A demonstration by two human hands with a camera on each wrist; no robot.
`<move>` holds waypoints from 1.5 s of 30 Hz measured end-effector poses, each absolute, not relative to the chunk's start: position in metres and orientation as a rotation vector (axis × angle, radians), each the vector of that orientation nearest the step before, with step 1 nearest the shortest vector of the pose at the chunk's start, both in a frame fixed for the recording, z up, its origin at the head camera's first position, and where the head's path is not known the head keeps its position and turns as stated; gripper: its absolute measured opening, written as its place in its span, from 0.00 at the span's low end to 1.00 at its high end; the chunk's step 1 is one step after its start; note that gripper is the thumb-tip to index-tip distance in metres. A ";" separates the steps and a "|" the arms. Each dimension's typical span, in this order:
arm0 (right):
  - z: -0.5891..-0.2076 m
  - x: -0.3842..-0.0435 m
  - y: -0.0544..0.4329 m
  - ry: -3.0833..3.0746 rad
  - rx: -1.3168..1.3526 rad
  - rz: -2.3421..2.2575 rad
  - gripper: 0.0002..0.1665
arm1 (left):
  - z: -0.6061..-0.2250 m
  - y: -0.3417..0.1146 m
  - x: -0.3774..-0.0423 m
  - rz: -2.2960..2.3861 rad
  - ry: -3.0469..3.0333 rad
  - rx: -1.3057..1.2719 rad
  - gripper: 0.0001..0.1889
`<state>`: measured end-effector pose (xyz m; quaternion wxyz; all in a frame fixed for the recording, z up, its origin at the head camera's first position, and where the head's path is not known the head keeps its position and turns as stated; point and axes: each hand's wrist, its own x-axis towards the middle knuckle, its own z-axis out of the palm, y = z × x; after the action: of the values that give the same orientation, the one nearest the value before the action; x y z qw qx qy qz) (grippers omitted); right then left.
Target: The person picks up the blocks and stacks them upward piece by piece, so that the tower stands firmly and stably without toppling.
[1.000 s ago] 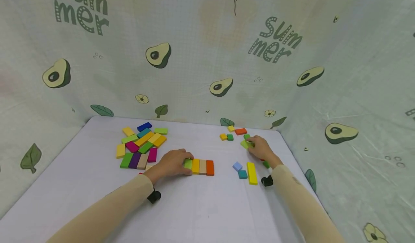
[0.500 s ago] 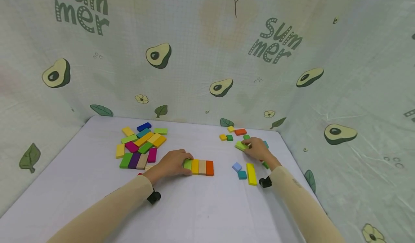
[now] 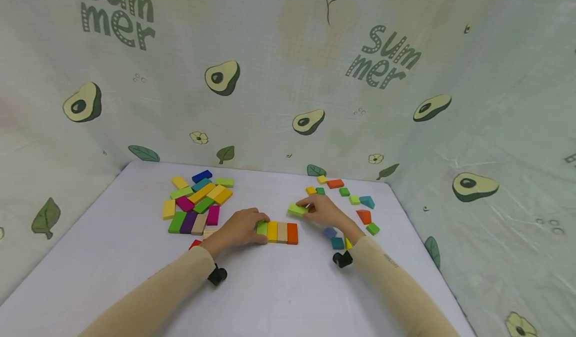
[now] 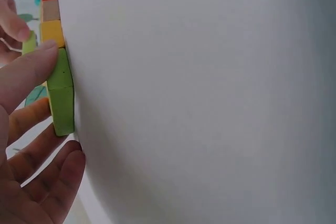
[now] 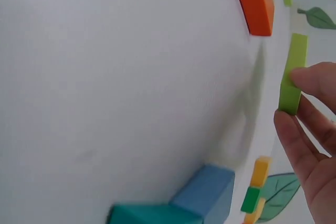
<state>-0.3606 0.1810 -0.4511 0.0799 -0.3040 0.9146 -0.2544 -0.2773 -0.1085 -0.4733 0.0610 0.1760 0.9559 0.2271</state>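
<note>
My left hand (image 3: 242, 227) grips the light green block (image 4: 63, 90) at the left end of a short row, thumb on its near side and fingers behind. Beside it in that row lie a yellow block (image 3: 272, 232), a beige block (image 3: 282, 232) and an orange block (image 3: 292, 234), side by side. My right hand (image 3: 325, 211) pinches another light green block (image 5: 293, 72) between thumb and fingers. In the right wrist view this block is off the table, its shadow below. It hovers behind the row's right end.
A pile of coloured blocks (image 3: 204, 197) lies at the back left. Small pieces are scattered on the right, among them a teal piece (image 3: 337, 243), a light blue piece (image 3: 330, 232) and a red-orange piece (image 3: 364, 216). A printed cloth (image 3: 270, 77) hangs behind the white table (image 3: 279, 287).
My right hand has picked up a light green block from the right-hand group and carried it left toward the row. The left hand has stayed at the row's left end.
</note>
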 end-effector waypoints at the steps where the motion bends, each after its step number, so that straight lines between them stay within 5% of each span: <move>1: -0.452 -0.360 0.176 2.728 -0.915 -0.774 0.21 | -0.473 -0.108 -0.277 0.691 2.892 0.529 0.28; 28: -0.460 -0.361 0.138 2.556 -0.784 -0.820 0.21 | -0.482 -0.107 -0.272 0.843 2.910 0.360 0.29; 38: -0.464 -0.360 0.134 2.567 -0.842 -0.843 0.21 | -0.487 -0.107 -0.264 0.971 2.888 0.245 0.37; 45: -0.464 -0.358 0.126 2.566 -0.869 -0.835 0.21 | -0.487 -0.114 -0.261 1.102 2.845 0.233 0.32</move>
<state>-0.3582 0.1265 -0.4636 0.1527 -0.3029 0.8945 -0.2912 -0.2606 -0.1136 -0.4874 0.0407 0.0762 0.9290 0.3598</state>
